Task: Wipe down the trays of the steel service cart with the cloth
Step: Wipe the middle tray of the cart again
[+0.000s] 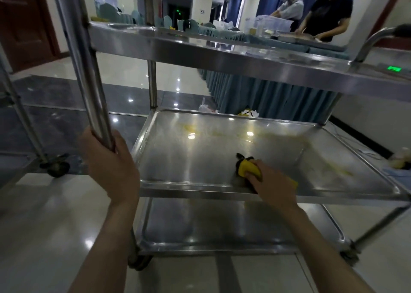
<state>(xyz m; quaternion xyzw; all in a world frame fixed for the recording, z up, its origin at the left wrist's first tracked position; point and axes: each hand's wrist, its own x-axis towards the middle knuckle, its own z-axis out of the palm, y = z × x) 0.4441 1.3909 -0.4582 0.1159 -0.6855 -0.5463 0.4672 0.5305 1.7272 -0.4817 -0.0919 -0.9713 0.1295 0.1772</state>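
1. Banquet hall, dimly lit: glossy tiled floor (pixel 55 214) mirroring ceiling spotlights, pale tiles broken by a dark marbled band; dark wooden door (pixel 24 25) at far left; blue curtains (pixel 271 1) at the rear.
2. Long table (pixel 266 97) draped in a pleated teal skirt, running away from the camera behind the cart; two people (pixel 327 14) standing at its far end, hands on items on the tabletop.
3. Steel service cart (pixel 95 81), three tiers on castors, with upright tubular posts; second cart (pixel 26 137) partly visible at left.
4. Top tray (pixel 200 50), seen edge-on near eye level, reflecting the room.
5. Middle tray (pixel 189 159), brushed steel with a raised rim, streaked with yellowish residue along the far and right sides.
6. Bottom tray (pixel 200 230), just above the floor, partly shadowed.
7. Left hand (pixel 111 166) wrapped around the near left post, fingers curled behind the tube.
8. Right hand (pixel 273 183) clutching the cloth, fingers curled over it.
9. Cloth (pixel 246 167), yellow with dark edging, bunched and pressed onto the middle tray close to its near rim.
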